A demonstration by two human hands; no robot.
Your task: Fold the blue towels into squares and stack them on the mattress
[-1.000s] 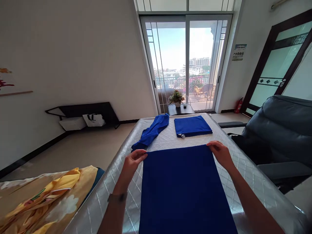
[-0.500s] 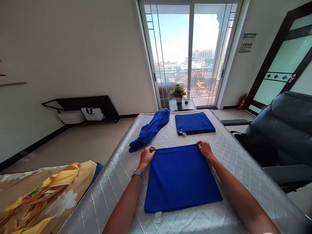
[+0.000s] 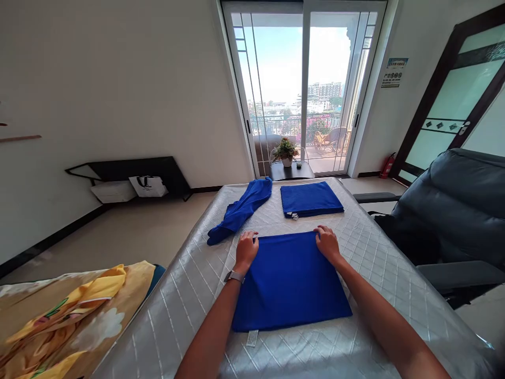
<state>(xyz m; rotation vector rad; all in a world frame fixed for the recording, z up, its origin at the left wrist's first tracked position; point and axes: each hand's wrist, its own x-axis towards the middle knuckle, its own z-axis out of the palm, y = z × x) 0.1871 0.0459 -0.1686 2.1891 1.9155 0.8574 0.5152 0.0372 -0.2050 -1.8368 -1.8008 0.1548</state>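
Observation:
A flat blue cloth (image 3: 294, 284), roughly square with a white tag (image 3: 252, 338) at its near left edge, lies on a silver quilted mattress (image 3: 189, 295). At its far left corner, my left hand (image 3: 246, 250) is closed on the edge, a watch on the wrist. My right hand (image 3: 327, 243) grips the far right corner, fingers curled over the edge. Both thumbs and some fingertips are partly hidden. Beyond my hands rests a neat blue stack of folded cloth (image 3: 311, 198), with white tags at its near left corner. To its left lies a crumpled blue cloth (image 3: 241, 211).
A dark armchair (image 3: 465, 205) stands along the mattress's right side. Patterned yellow bedding (image 3: 79, 316) is at lower left. Past the far edge, a small table (image 3: 292, 171) holds a potted plant (image 3: 286, 150) before a sliding glass door (image 3: 305, 95).
My left hand has moved right along the far edge, and my right hand slightly left. The cloth's near edge sits a little farther away. The camera view has shifted slightly.

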